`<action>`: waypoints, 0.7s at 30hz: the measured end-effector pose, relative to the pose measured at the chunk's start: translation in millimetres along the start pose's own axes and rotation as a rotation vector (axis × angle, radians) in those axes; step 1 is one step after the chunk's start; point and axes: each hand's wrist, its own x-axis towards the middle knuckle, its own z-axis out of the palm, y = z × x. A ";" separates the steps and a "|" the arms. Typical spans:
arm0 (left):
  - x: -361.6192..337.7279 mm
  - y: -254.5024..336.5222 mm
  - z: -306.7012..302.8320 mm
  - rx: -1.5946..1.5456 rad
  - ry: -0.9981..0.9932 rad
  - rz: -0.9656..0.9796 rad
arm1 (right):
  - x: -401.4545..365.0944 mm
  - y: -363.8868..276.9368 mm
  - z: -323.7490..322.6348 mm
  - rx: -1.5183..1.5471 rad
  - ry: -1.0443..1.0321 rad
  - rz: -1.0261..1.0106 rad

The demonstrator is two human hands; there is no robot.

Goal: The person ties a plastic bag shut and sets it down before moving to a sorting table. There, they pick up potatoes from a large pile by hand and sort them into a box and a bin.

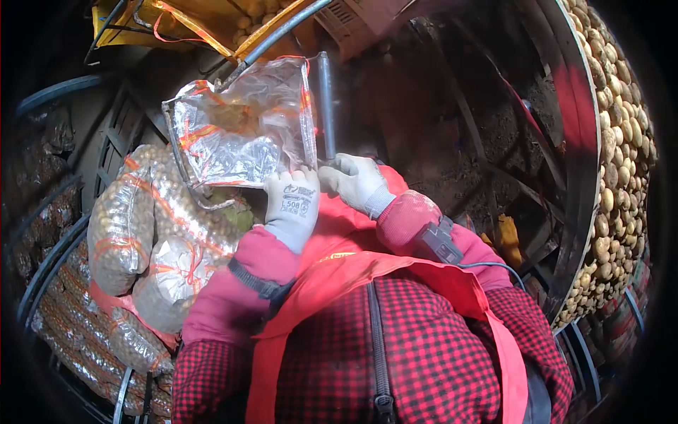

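A clear plastic bag with orange stripes (244, 152) hangs with its mouth spread wide on a metal frame. My left hand (292, 203), in a white glove, has its fingers curled over the near rim of this bag, close to its right corner. Just right of that corner is my right hand (358, 185), also gloved, with thumb and fingers pinched together. What lies in that pinch is too small to make out. A grey metal pipe (325, 106) ends right above my right fingers.
Filled clear bags of potatoes (121, 222) stand at the left. A curved-edged bed of loose potatoes (613, 169) runs along the right. At the top left hangs a yellow sack (205, 32) beside a blue-grey bar (282, 30). An orange crate (346, 25) sits behind.
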 end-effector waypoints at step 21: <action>-33.9 -190.5 39.1 -0.912 0.549 -0.799 | -26.9 -2.1 -8.7 -0.105 0.228 -0.009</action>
